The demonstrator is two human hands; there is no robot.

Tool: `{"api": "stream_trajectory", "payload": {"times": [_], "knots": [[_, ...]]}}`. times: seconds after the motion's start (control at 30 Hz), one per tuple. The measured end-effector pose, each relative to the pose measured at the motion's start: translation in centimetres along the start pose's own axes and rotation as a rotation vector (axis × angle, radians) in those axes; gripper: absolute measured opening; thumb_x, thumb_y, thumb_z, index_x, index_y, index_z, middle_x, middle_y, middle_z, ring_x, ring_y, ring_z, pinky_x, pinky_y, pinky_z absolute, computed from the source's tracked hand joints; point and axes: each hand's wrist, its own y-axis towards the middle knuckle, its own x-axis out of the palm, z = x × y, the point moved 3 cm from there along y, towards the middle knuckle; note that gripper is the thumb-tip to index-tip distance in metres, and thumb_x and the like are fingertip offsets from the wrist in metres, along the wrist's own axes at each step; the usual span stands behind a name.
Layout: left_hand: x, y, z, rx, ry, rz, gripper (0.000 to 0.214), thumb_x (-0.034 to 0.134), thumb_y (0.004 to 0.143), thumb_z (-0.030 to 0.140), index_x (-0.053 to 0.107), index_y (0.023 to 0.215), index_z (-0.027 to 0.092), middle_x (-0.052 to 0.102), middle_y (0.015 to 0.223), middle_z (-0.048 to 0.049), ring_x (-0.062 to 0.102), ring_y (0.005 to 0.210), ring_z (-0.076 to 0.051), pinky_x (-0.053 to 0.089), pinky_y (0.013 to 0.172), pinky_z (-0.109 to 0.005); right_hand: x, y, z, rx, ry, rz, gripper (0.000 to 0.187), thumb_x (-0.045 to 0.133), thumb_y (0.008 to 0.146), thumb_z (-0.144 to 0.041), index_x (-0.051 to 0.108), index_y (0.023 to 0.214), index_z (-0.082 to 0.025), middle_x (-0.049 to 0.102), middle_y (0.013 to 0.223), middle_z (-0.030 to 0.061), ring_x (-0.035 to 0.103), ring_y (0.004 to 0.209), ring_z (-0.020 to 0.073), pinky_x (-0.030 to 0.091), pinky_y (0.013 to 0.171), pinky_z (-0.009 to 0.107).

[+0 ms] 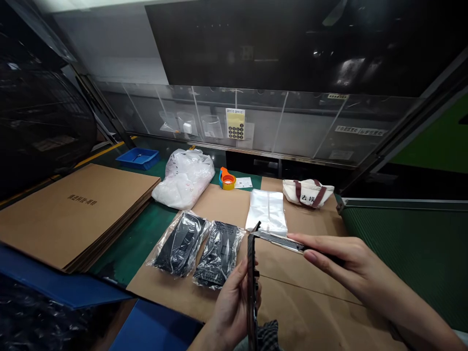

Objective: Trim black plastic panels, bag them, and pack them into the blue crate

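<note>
My left hand (234, 307) is closed around a thin black plastic part (251, 278), held upright and seen edge-on. In my right hand (347, 263) is a utility knife (281, 241), pinched between thumb and fingers. Its blade end points left and meets the top edge of the black part. Left of my left hand lie two black parts in clear plastic wrap, one wrapped part (219, 253) nearer and another wrapped part (181, 243) beyond it. Behind the knife is a stack of clear plastic bags (267, 209).
Flat cardboard sheets (80, 204) are piled at left. A white plastic bag (186, 178), blue tray (137, 159), tape dispenser (227, 180) and canvas bag (308, 193) stand along the back. A green ribbed conveyor belt (409, 248) runs at right.
</note>
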Motion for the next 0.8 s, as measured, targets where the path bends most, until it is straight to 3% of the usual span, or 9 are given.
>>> {"api": "stream_trajectory", "payload": {"times": [0.27,0.5,0.7,0.8], "knots": [[-0.2,0.1,-0.6,-0.031,-0.034,0.013,0.014,0.04,0.089,0.024,0.049,0.083,0.015,0.042,0.046,0.0064,0.037,0.029,-0.004,0.022,0.028,-0.011,0.9,-0.8,-0.3,-0.032,-0.011,-0.107,0.037,0.044,0.089,-0.027,0.046,0.124,-0.036,0.062,0.113,-0.0046,0.06,0.098,0.0156,0.052,0.075,0.023],[-0.3,-0.1,-0.4,-0.029,-0.051,-0.069,0.014,0.041,0.088,0.022,0.051,0.082,0.013,0.041,0.045,0.0058,0.033,0.029,-0.004,0.019,0.027,-0.013,0.3,-1.0,-0.7,-0.024,-0.008,0.014,0.034,0.044,0.089,-0.025,0.049,0.12,-0.038,0.059,0.117,-0.0079,0.057,0.103,0.0122,0.049,0.08,0.019],[-0.6,0.1,-0.7,-0.059,-0.066,-0.093,0.016,0.044,0.087,0.025,0.053,0.08,0.013,0.042,0.046,0.0054,0.033,0.029,-0.003,0.021,0.028,-0.012,0.8,-1.2,-1.1,-0.031,-0.015,0.001,0.033,0.043,0.089,-0.024,0.052,0.119,-0.032,0.061,0.116,-0.0026,0.059,0.1,0.0154,0.051,0.077,0.022],[-0.6,0.0,-0.8,-0.088,-0.063,-0.052,0.024,0.04,0.089,0.028,0.051,0.074,0.014,0.041,0.044,0.005,0.034,0.029,-0.003,0.02,0.028,-0.012,1.0,-1.4,-1.4,-0.082,-0.057,-0.022,0.034,0.046,0.087,-0.025,0.052,0.121,-0.03,0.067,0.102,0.0002,0.064,0.087,0.0166,0.053,0.066,0.022]]}}
